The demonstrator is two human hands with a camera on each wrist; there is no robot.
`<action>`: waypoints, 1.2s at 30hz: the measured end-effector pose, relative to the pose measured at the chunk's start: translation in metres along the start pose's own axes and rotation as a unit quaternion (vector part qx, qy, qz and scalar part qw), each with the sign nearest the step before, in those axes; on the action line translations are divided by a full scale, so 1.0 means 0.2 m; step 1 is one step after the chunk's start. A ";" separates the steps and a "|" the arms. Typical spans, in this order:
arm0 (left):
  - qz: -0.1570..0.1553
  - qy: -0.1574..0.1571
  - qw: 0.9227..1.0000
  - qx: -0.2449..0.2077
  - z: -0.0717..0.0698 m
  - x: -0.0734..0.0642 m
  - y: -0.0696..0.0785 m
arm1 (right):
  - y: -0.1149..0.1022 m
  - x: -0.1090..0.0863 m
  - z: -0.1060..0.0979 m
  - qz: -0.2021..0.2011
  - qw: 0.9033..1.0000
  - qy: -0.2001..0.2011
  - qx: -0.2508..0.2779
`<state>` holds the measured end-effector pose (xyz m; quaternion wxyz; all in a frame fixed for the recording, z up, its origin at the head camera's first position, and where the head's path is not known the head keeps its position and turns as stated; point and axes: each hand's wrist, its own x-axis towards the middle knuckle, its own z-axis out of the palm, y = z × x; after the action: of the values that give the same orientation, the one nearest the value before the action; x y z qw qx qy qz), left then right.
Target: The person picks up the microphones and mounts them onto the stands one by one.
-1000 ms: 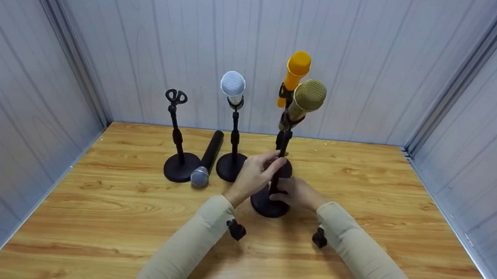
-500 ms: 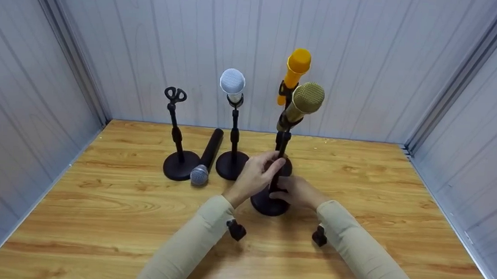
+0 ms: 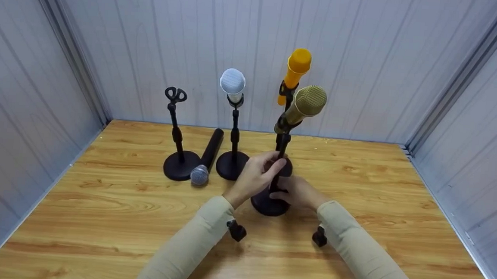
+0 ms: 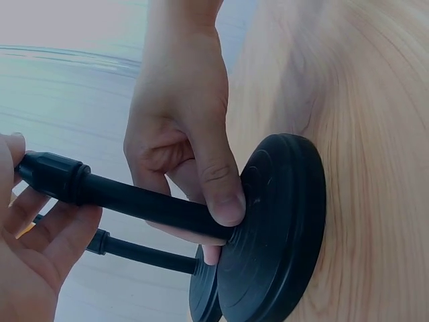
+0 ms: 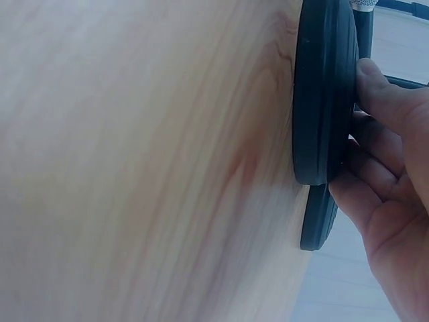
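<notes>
A gold microphone (image 3: 310, 101) sits tilted in the clip of a black desk stand (image 3: 270, 206). My left hand (image 3: 250, 176) grips that stand's upper pole by the collar (image 4: 52, 176). Lower down, my right hand (image 3: 300, 192) holds the same pole (image 4: 151, 204) just above the round base (image 4: 285, 221), its thumb near the base. In the right wrist view the base (image 5: 323, 100) appears to rest on the tabletop. Right behind, an orange microphone (image 3: 299, 63) stands in another stand, whose base is partly hidden.
To the left, a white microphone (image 3: 233, 81) is clipped in its stand. A black microphone with a silver head (image 3: 200, 175) lies on the wooden table (image 3: 109, 226), beside a stand with a bare clip (image 3: 176, 94). Light panel walls (image 3: 185, 45) enclose the table.
The gold microphone and the top of its pole have sunk slightly relative to the orange microphone. Both hands keep nearly the same place on the stand.
</notes>
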<state>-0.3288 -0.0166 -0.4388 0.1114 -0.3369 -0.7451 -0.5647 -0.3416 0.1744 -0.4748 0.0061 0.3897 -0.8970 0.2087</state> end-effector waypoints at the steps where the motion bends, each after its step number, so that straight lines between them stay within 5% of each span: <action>1: -0.001 0.002 1.000 0.000 0.00 0.00 0.00 | 0.00 0.00 0.00 -0.006 1.000 0.001 -0.003; 10: 0.001 0.010 1.000 0.020 -0.02 -0.02 -0.01 | 0.00 0.01 0.01 -0.030 0.999 0.012 -0.009; 23: 0.014 0.035 0.999 0.031 0.00 -0.01 0.00 | 0.01 0.01 0.01 -0.017 1.000 0.002 -0.007; 36: 0.010 0.024 0.999 0.039 0.00 -0.01 0.00 | 0.00 0.00 0.00 0.008 1.000 -0.005 -0.020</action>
<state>-0.3275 -0.0176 -0.4391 0.1480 -0.3255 -0.7604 -0.5421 -0.3416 0.1742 -0.4756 0.0076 0.3835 -0.9040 0.1888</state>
